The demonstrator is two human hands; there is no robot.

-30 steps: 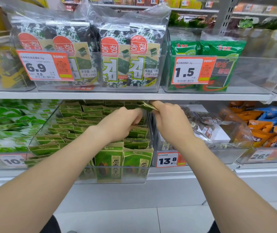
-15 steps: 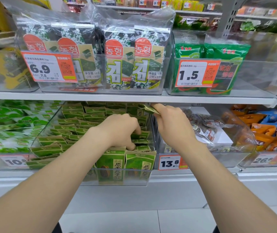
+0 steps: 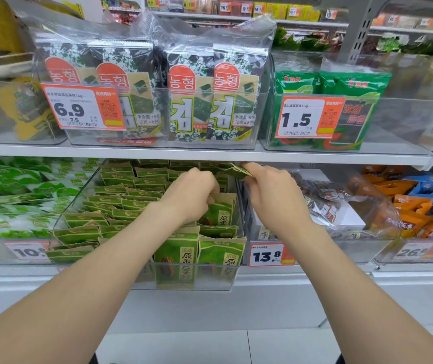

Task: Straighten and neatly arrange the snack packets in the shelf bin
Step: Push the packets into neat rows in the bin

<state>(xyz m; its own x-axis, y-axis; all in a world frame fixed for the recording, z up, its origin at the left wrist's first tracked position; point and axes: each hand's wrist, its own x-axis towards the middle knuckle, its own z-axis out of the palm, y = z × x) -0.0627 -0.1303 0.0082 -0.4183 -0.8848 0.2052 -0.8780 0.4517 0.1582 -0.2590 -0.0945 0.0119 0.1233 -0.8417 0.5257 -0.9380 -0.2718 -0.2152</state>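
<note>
Bin: clear plastic shelf bin [image 3: 218,283] on the lower shelf, its front over the shelf edge.
Stock: green-and-tan foil snack packets [image 3: 131,198] fill the bin in rows. The left rows lean back and overlap; two stand upright at the front right.
Left hand: left hand [image 3: 191,195] is down in the right-hand row, fingers curled over the top edge of a leaning green packet [image 3: 220,211], grasping it.
Right hand: right hand [image 3: 270,195] is at the bin's back right corner, pinching a crumpled green packet [image 3: 236,171] between thumb and fingers, just under the white upper shelf [image 3: 210,153].
Neighbours: orange-and-white 13.8 price tag [image 3: 268,254] just right of the bin; Korean seaweed multipacks [image 3: 191,101] on the shelf above.
</note>
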